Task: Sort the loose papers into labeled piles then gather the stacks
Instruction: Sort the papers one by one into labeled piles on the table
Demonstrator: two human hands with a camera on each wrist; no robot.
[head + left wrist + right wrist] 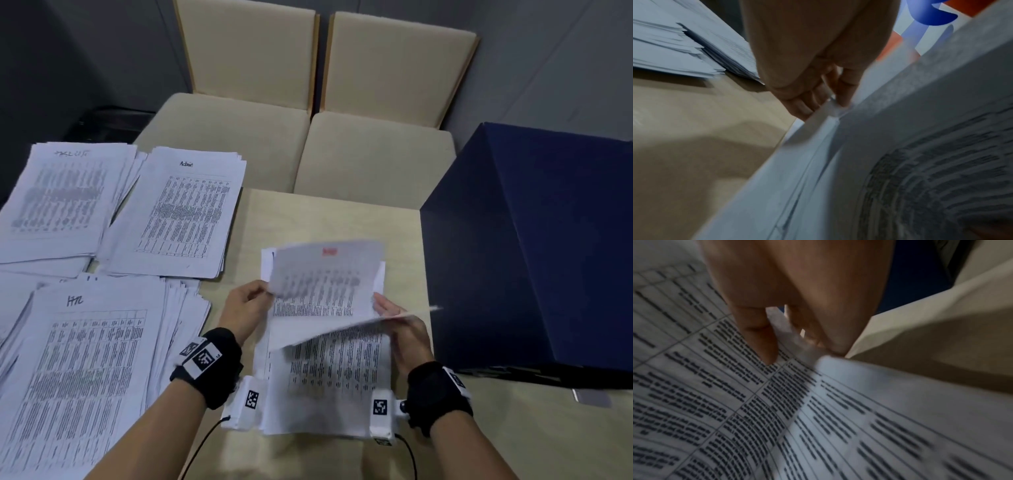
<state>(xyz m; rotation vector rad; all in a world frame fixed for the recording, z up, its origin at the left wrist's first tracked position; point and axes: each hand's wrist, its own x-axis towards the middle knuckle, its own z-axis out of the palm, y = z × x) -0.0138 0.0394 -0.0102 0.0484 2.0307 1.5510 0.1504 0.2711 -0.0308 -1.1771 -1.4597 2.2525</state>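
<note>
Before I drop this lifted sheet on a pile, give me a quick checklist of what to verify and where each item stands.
1. Left hand pinches the lifted sheet at its left edge: ok.
2. Right hand grips the sheet's right edge: ok.
3. Only one sheet lifted off the unsorted stack: cannot tell, a second edge shows by the right fingers.
4. Sheet's red heading readable: not ok, blurred.
5. Labels on the Admin pile and HR pile uncovered: ok.
6. Far-left pile label legible: cannot tell.
</note>
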